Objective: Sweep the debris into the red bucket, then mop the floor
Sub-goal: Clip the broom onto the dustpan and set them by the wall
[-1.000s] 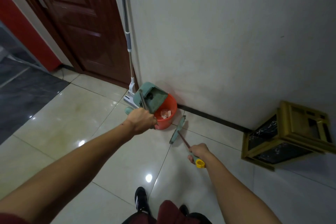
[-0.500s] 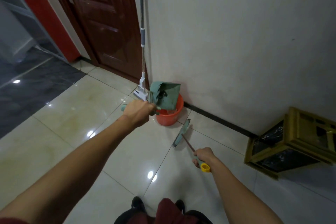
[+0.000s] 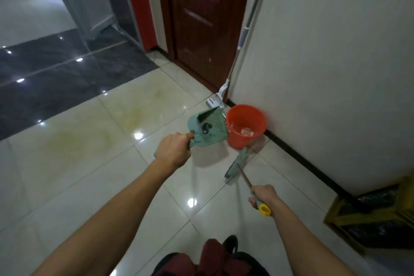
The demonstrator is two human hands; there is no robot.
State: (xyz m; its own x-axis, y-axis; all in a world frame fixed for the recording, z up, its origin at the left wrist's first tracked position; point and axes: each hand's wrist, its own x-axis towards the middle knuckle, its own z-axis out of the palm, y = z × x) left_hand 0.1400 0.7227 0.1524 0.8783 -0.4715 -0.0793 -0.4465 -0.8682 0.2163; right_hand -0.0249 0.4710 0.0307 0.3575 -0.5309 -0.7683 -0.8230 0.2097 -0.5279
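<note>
I see a red bucket [image 3: 246, 125] w/ pinkish scraps; teal-green dustpan [image 3: 208, 129]; broom [image 3: 238, 162] w/ teal head, yellow handle cap; white-grey mop [image 3: 240, 42]; dark red-brown door [image 3: 202, 18]; cream floor tiles [image 3: 89, 163], yellowish stains.

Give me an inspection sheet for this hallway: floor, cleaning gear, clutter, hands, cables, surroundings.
Surface: glossy tiled floor, yellowish stains.
Job's things: red bucket against the wall, scraps inside; green dustpan lifted beside it; broom head down on the floor; mop leaning at the wall corner.
Clutter: gold-framed stand by the wall.
Hands: left hand grips the dustpan handle; right hand grips the broom handle.
Cables: nothing seen.
Surroundings: wooden door, white wall.
</note>
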